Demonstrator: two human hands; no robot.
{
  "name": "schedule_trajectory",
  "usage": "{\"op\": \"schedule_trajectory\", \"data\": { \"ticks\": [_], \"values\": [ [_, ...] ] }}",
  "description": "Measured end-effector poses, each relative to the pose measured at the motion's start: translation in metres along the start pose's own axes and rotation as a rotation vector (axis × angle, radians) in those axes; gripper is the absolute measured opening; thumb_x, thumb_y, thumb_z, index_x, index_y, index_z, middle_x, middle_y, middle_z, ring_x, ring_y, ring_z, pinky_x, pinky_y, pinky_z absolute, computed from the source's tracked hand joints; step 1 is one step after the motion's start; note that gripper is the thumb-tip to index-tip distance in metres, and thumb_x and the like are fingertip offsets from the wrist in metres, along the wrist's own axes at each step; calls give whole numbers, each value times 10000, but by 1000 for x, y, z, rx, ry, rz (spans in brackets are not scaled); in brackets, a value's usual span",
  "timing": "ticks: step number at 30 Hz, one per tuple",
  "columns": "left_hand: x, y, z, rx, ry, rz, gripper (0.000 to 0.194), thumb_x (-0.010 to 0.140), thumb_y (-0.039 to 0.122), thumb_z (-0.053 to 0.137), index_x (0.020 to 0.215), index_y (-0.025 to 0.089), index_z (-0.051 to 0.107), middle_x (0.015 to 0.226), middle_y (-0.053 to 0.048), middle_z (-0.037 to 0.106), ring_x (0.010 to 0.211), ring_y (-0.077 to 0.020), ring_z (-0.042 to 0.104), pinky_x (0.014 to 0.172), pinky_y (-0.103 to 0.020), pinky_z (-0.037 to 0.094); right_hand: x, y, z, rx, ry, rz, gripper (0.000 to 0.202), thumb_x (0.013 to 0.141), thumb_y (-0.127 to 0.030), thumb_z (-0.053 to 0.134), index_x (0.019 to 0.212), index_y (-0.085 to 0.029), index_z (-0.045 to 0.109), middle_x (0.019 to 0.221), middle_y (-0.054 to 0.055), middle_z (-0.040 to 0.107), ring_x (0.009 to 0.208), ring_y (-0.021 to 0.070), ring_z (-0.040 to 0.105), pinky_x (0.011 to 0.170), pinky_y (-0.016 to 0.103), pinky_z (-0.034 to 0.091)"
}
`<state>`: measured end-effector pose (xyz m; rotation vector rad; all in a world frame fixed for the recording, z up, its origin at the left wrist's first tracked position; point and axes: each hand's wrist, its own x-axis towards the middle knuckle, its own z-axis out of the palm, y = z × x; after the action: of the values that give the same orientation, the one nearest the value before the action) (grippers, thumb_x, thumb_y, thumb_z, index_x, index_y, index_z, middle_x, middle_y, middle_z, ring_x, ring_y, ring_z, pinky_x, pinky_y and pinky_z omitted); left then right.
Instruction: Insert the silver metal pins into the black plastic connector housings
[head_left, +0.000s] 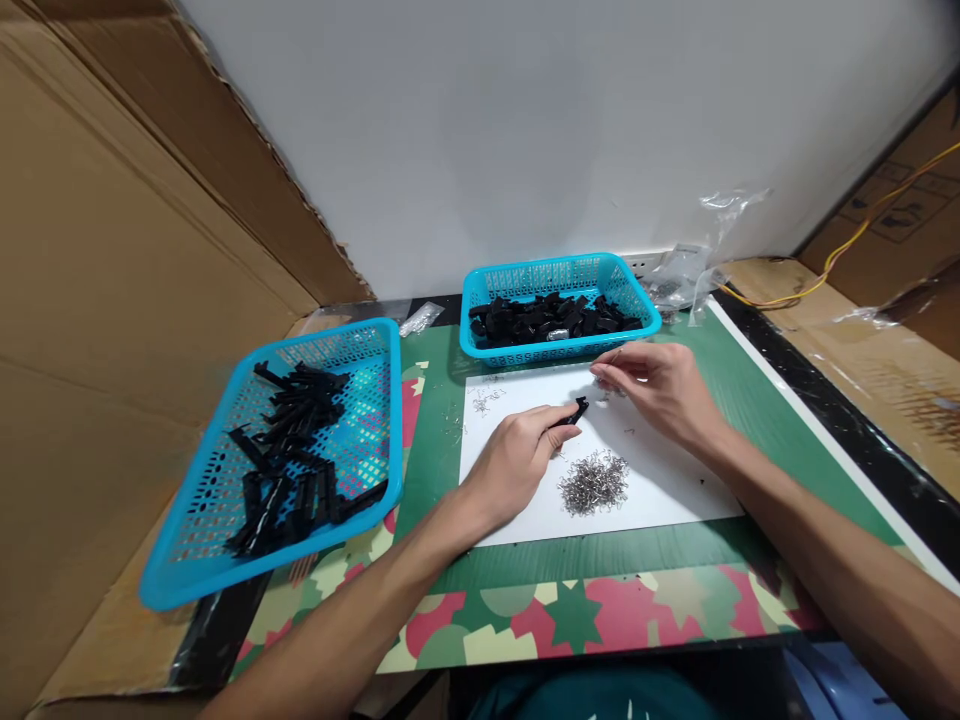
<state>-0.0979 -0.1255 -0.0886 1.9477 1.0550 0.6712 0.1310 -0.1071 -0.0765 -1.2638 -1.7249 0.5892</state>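
Note:
My left hand [517, 455] is closed round a small black plastic part [580, 408], whose end sticks out past the fingertips over the white sheet [495, 515]. A little to the right and farther back, my right hand [660, 385] is pinched, thumb against fingers; whatever it holds is too small to make out. The two hands are apart. Just in front of them lies a pile of small bent metal pieces [595, 484], like little springs or hooks. More such pieces [484, 400] are scattered near the sheet's far left corner.
A blue basket [396, 400] at the left holds long black parts [289, 440]. Another blue basket [555, 352] behind the sheet holds short black parts [525, 318]. Clear plastic bags [679, 280] lie at the back right. Cardboard [135, 200] walls the left side; yellow wires [832, 265] run right.

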Motion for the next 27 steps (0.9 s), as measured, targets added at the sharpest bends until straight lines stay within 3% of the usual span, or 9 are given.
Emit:
{"op": "schedule_trajectory", "data": {
  "ticks": [4, 10, 17, 27],
  "values": [
    [-1, -1, 1, -8, -15, 2, 371, 1040, 267, 565, 1375, 185, 702, 1311, -103, 752, 990, -216, 755, 848, -347, 622, -2, -6, 8, 226, -10, 200, 312, 917, -464, 732, 813, -171, 715, 709, 64, 748, 641, 201, 729, 633, 344, 617],
    [-1, 2, 0, 16, -31, -1, 385, 1036, 268, 577, 1399, 194, 686, 1302, -93, 759, 1000, -222, 774, 885, -354, 620, -2, -1, 16, 387, -3, 323, 356, 853, -507, 779, 802, -177, 655, 720, 68, 729, 655, 199, 736, 626, 354, 681],
    [0, 5, -2, -9, -28, 2, 373, 1022, 212, 579, 1375, 178, 696, 1349, -99, 738, 1052, -225, 767, 920, -349, 596, -5, -3, 16, 360, 86, 302, 324, 879, -472, 760, 819, -185, 621, 725, 49, 700, 605, 190, 727, 595, 351, 683],
    [1, 4, -3, 92, -40, 69, 378, 1038, 218, 553, 1392, 178, 681, 1217, -104, 781, 854, -202, 732, 791, -348, 581, -7, -3, 20, 191, 83, 205, 296, 925, -458, 718, 813, -205, 613, 750, 48, 714, 597, 189, 722, 598, 351, 636]
  ]
}}
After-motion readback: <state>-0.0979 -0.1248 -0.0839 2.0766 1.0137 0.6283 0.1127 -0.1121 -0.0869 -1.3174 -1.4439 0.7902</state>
